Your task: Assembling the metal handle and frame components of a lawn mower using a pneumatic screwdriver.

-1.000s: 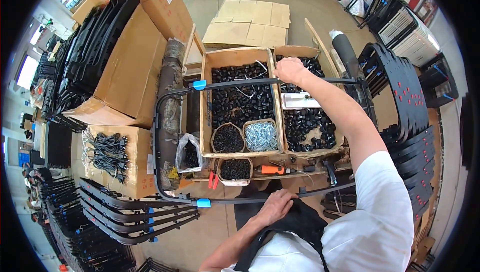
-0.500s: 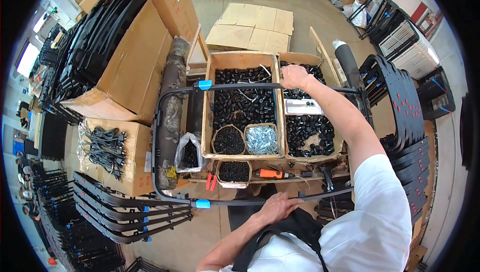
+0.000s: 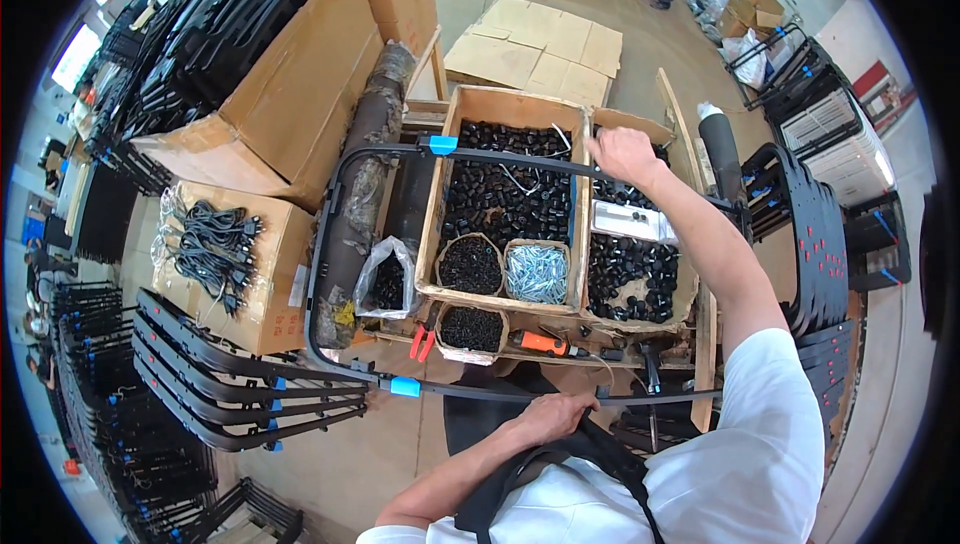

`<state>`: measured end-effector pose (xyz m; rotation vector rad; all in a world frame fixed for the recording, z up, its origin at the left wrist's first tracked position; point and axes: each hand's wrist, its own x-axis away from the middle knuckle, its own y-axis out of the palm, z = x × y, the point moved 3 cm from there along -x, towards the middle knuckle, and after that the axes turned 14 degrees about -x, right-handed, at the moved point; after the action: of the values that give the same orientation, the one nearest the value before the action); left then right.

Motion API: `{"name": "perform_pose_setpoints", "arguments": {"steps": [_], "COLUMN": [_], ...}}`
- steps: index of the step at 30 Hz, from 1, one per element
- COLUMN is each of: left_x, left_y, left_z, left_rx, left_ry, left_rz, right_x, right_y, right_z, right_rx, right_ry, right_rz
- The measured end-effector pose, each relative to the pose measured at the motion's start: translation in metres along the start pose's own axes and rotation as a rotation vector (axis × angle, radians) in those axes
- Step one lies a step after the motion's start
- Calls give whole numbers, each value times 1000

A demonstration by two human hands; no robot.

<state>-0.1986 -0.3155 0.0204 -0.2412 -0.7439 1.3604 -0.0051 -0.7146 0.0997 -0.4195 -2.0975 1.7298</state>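
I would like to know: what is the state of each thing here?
black frame: spanning the parts bins
parts bins: open-topped, not empty
left hand: curled at the frame's near side
right hand: curled at the far side
plastic bag: open
orange tool: lying down
red-handled tool: handles apart
black cables: bundled
large carton: open-topped, loaded

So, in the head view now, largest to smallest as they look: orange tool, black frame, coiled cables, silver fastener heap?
1. Black frame, by overall outline
2. Coiled cables
3. Silver fastener heap
4. Orange tool

Black cables (image 3: 213,256) lie on a cardboard box (image 3: 272,316), and flattened cardboard (image 3: 540,44) lies farther off
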Motion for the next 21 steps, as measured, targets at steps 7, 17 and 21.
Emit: {"name": "perform_pose_setpoints", "arguments": {"steps": [7, 17, 21], "left_x": [-4, 10, 2], "left_y": [-3, -5, 14], "left_z": [6, -4, -8], "left_rx": [-84, 40, 278], "left_ry": [79, -79, -122], "left_rz": [27, 61, -41], "right_x": [8, 7, 3], "right_y": [-1, 12, 17], "right_z": [3, 22, 11], "right_rx": [239, 459, 372], "right_ry": [-40, -39, -94], "right_rz": [-194, -296, -210]}}
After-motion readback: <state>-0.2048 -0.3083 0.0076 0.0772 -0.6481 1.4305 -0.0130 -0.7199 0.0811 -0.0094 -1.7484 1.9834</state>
